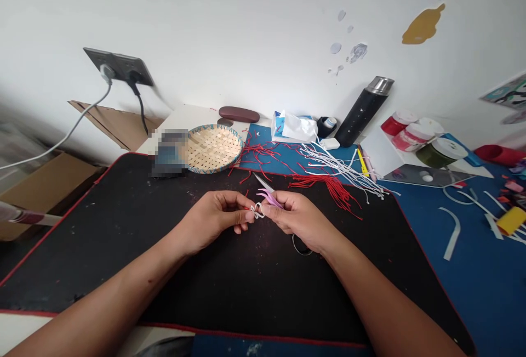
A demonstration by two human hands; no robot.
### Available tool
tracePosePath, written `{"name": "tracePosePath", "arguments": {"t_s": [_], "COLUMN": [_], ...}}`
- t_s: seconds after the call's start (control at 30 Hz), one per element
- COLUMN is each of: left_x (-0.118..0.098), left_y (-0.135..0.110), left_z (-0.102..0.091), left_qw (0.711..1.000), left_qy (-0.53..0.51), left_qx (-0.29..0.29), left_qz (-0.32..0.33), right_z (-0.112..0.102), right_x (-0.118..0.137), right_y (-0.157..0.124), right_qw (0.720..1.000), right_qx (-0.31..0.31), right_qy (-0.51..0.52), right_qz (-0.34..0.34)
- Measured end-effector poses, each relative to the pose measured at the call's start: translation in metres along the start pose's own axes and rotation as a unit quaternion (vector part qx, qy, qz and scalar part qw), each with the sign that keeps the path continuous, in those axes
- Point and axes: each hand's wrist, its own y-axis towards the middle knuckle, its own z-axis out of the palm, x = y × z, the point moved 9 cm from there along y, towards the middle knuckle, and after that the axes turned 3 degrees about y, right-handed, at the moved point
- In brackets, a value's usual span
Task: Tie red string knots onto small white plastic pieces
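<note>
A small looped piece of white cord (258, 212) is stretched between my two hands above the black mat. My left hand (222, 213) pinches it between thumb and forefinger, with a bit of red cord showing at the fingertips. My right hand (302, 219) is closed around purple tweezers (270, 198) with curved tips, its thumb tip at the white loop. Behind the tweezers, a pair of scissors (262, 182) points away to the back left. One scissor handle ring shows below my right hand; the rest is hidden by the hand.
Red cords (335, 190) and white cords (343, 168) lie behind my right hand. At the back stand a woven basket (213, 148), a tissue pack (293, 126) and a black thermos (364, 113). Cord spools (441, 151) are at right. The black mat (246, 285) has a red edge.
</note>
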Motion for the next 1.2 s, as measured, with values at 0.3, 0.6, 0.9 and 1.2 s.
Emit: {"name": "tracePosePath", "arguments": {"t_s": [0.3, 0.6, 0.9, 1.2], "left_x": [-0.004, 0.007, 0.006, 0.003], "left_y": [0.001, 0.004, 0.003, 0.001], "left_z": [0.003, -0.003, -0.003, 0.002], "left_qw": [0.999, 0.996, 0.998, 0.998], "left_qy": [-0.034, -0.086, -0.061, -0.055], "left_qx": [-0.003, -0.023, -0.027, -0.015], "left_qz": [0.019, -0.001, -0.016, -0.017], "right_z": [0.002, 0.002, 0.001, -0.001], "right_x": [0.001, 0.003, 0.002, 0.001], "right_y": [-0.001, 0.000, 0.001, 0.000], "right_qw": [1.000, 1.000, 0.998, 0.999], "right_qx": [0.000, -0.009, -0.022, -0.037], "right_qy": [-0.025, -0.005, 0.057, 0.036], "right_qz": [-0.009, -0.016, -0.005, -0.005]}}
